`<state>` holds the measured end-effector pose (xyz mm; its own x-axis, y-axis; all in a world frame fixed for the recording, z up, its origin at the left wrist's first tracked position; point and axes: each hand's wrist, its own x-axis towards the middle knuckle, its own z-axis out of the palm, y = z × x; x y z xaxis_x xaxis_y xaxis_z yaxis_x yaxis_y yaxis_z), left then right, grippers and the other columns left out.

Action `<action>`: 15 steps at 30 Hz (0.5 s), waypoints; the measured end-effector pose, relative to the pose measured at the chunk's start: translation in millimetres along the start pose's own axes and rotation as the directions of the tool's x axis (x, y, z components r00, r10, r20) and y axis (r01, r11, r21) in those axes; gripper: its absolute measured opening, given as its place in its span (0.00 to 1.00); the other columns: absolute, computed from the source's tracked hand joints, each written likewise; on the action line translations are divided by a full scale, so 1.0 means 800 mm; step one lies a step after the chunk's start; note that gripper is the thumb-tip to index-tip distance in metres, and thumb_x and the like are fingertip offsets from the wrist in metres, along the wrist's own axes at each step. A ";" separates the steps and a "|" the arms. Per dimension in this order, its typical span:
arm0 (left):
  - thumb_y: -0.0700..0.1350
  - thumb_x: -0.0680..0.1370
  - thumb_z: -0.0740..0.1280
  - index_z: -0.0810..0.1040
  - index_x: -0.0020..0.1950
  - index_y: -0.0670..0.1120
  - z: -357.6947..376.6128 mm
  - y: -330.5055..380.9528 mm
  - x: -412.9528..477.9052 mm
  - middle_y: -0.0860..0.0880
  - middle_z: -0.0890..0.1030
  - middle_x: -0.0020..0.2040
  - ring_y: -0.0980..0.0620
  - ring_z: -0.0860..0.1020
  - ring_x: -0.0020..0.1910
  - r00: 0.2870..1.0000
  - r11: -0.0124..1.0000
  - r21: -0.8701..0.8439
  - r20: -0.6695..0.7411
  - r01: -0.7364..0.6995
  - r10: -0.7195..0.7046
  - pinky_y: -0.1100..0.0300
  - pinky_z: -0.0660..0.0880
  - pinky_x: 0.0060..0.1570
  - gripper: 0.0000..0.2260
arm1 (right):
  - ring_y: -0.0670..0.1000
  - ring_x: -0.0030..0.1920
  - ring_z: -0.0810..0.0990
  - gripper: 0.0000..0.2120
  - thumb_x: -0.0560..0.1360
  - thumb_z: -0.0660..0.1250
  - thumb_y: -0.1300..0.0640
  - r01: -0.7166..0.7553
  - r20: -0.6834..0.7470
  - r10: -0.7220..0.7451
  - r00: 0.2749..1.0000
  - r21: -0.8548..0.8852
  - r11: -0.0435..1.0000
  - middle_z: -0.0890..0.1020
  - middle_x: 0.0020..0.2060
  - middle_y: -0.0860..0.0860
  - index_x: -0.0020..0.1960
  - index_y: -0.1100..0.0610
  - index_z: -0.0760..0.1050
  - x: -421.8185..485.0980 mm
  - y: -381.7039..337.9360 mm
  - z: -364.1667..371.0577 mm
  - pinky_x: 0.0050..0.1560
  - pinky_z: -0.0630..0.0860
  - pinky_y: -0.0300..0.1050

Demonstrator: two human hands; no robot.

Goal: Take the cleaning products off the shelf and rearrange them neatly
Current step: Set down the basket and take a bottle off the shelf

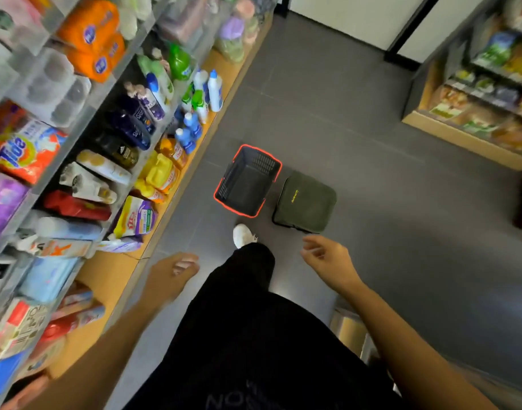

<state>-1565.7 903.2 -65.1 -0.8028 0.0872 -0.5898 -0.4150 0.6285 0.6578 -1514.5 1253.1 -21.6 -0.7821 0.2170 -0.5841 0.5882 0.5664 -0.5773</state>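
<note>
Left hand (pixel 172 272) loosely curled, empty; right hand (pixel 328 257) relaxed, empty, above floor (pixel 387 187).

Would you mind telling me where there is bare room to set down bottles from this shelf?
The wooden ledge is bare between the purple pouch and the red packs. The black basket looks empty, and the grey floor right of the green bag is open. From the yellow bottles to the white bottles, the ledge is crowded.

The single head camera looks steeply down onto the floor (pixel 372 179); the shelf (pixel 108 273) runs close at left.
</note>
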 end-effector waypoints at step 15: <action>0.41 0.78 0.72 0.83 0.52 0.49 -0.020 0.234 0.327 0.51 0.83 0.47 0.56 0.79 0.44 0.994 0.981 -0.192 -0.106 -0.010 -0.010 0.75 0.71 0.42 0.06 | 0.38 0.45 0.81 0.13 0.77 0.72 0.58 0.087 0.090 -0.068 0.994 -0.230 0.969 0.84 0.49 0.47 0.61 0.54 0.81 0.320 -0.131 -0.220 0.51 0.74 0.28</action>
<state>-1860.1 1031.2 -88.7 -0.8393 -0.0015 -0.5437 -0.4812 0.4675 0.7415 -1812.7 1389.5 -10.4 -0.7986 0.1055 -0.5925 0.4547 0.7507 -0.4793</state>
